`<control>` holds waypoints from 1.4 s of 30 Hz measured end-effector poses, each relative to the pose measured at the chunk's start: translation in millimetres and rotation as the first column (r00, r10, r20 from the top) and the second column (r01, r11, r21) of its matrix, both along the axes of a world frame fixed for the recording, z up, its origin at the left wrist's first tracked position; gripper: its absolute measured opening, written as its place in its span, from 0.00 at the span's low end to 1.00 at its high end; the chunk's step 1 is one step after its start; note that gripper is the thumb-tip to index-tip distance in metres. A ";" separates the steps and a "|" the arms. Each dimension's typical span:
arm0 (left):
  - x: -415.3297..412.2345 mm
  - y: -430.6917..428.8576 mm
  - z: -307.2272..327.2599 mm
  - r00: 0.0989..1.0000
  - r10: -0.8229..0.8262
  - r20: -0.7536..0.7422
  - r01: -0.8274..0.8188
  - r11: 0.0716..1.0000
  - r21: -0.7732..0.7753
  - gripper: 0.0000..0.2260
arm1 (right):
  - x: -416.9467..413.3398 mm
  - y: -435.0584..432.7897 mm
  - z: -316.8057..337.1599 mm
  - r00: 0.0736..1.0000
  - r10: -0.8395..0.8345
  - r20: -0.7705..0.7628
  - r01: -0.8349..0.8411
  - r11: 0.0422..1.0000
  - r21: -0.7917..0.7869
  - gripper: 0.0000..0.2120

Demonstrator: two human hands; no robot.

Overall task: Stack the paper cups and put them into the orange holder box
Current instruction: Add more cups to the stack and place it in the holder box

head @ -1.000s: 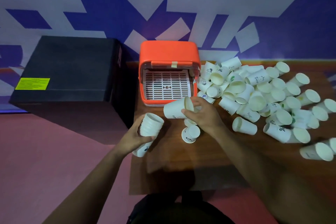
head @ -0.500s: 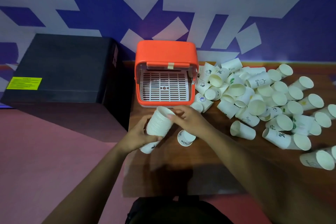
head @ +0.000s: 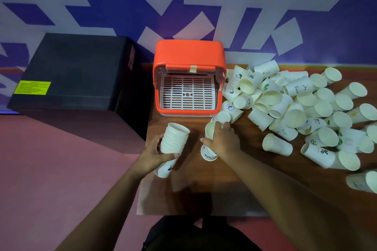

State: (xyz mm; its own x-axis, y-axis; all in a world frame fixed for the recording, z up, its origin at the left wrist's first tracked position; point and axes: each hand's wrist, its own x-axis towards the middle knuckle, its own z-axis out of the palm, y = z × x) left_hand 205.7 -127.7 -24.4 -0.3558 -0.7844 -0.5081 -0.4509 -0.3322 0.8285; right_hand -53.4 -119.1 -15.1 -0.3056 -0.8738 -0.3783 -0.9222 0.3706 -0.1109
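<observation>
Left hand [head: 156, 154] grip holds the cup stack [head: 173, 143] mouth-up for nesting; right hand [head: 223, 141] grip closes on a loose paper cup [head: 211, 131].

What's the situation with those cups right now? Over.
Left hand shut on stack of cups. Right hand gripping a loose cup. Orange holder box open, no cups inside. Nothing blocking it.

A brown wooden table [head: 204, 189] carries the orange holder box [head: 188, 55] and scattered paper cups [head: 295, 112].
</observation>
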 end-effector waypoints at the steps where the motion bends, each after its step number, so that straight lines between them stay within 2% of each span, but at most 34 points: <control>1: 0.4 0.9 -1.3 1.000 -0.006 0.003 0.006 1.000 0.009 0.39 | 2.5 -1.9 -3.2 1.000 0.004 -0.029 -0.004 1.000 -0.014 0.40; 4: 2.2 5.3 -2.0 1.000 -0.022 0.022 0.021 1.000 0.015 0.37 | 5.8 -6.0 -9.7 0.997 -0.036 -0.072 0.033 0.998 -0.050 0.35; 7: 3.2 8.8 -2.3 0.999 -0.011 0.043 0.010 1.000 0.012 0.36 | 3.4 -7.2 -12.4 0.997 -0.064 -0.050 0.060 0.995 -0.074 0.31; 13: 3.7 7.0 2.5 0.993 -0.058 0.101 0.059 0.998 -0.011 0.35 | -11.9 0.3 10.5 0.998 -0.056 -0.022 0.052 0.990 -0.128 0.31; 16: 0.6 0.3 0.1 0.984 -0.075 0.163 0.086 0.994 -0.065 0.39 | -24.5 5.1 35.2 0.982 -0.101 0.161 0.125 0.980 -0.153 0.33; 18: -4.6 -2.1 1.9 0.973 -0.090 0.213 0.116 0.987 -0.111 0.41 | -29.9 8.6 55.0 0.928 -0.129 0.349 0.210 0.956 -0.206 0.34; 20: -12.0 -3.7 4.4 0.967 -0.106 0.231 0.144 0.977 -0.155 0.40 | -30.7 11.4 74.4 0.854 -0.118 0.507 0.274 0.930 -0.245 0.30; 23: -22.1 -6.2 7.8 0.963 -0.138 0.231 0.185 0.963 -0.198 0.38 | -31.1 13.3 92.7 0.691 -0.137 0.709 0.311 0.943 -0.121 0.18; 25: -25.5 -8.0 7.6 0.966 -0.171 0.193 0.211 0.954 -0.211 0.37 | -32.2 15.6 94.8 0.640 -0.132 0.757 0.270 0.961 -0.060 0.16; 29: -26.2 -8.1 13.2 0.972 -0.205 0.111 0.225 0.951 -0.212 0.36 | -29.2 19.3 90.8 0.620 -0.143 0.771 0.283 0.958 -0.049 0.22; 33: -27.3 -5.2 18.4 0.977 -0.203 0.058 0.211 0.950 -0.229 0.35 | -20.4 23.0 87.5 0.547 -0.179 0.818 0.296 0.955 0.011 0.20; 35: -26.6 -3.1 17.9 0.976 -0.208 0.056 0.215 0.949 -0.229 0.34 | -11.3 24.7 85.0 0.558 -0.182 0.810 0.254 0.966 0.041 0.20; 40: -20.7 0.8 15.2 0.981 -0.171 0.092 0.187 0.961 -0.204 0.35 | 13.0 25.7 65.2 0.550 -0.115 0.827 0.153 0.988 0.035 0.30; 42: -15.0 1.4 12.7 0.990 -0.110 0.090 0.125 0.974 -0.189 0.36 | 11.9 23.9 55.2 0.603 -0.146 0.784 0.187 0.982 0.039 0.35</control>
State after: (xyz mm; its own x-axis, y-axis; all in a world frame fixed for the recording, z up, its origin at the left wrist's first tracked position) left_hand 190.7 -126.3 -11.6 -0.4162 -0.8256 -0.3810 -0.5436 -0.1100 0.8321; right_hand -41.6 -95.2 40.2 -0.0540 -0.8596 -0.5082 -0.4005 0.4848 -0.7775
